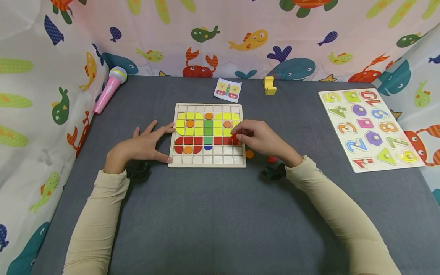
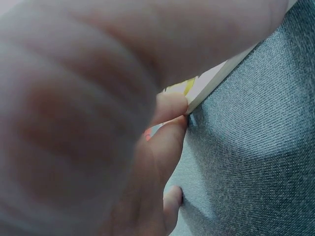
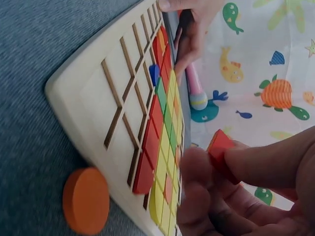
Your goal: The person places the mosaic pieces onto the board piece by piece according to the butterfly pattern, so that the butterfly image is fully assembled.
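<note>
A wooden grid board [image 1: 227, 160] lies on the table, with yellow, red, green, orange and blue pieces set in its squares. My left hand [image 1: 142, 145] has its fingers spread, thumb and index fingertip touching the board's left edge. At the board's right side, my right hand [image 1: 259, 138] pinches a small red piece [image 3: 225, 156] between thumb and fingers. In the right wrist view that piece is held above the board, apart from the red row [image 3: 144, 173]. A loose orange disc [image 1: 249, 154] and a red piece [image 1: 272, 159] lie beside the board, near the right wrist.
Behind the board are a picture card [image 1: 227, 90] of a coloured pattern and a yellow block [image 1: 269, 86]. A pink toy microphone [image 1: 110, 89] lies back left. A number puzzle board [image 1: 347, 156] occupies the right side. Sea-animal cloth [image 1: 165, 46] borders the table.
</note>
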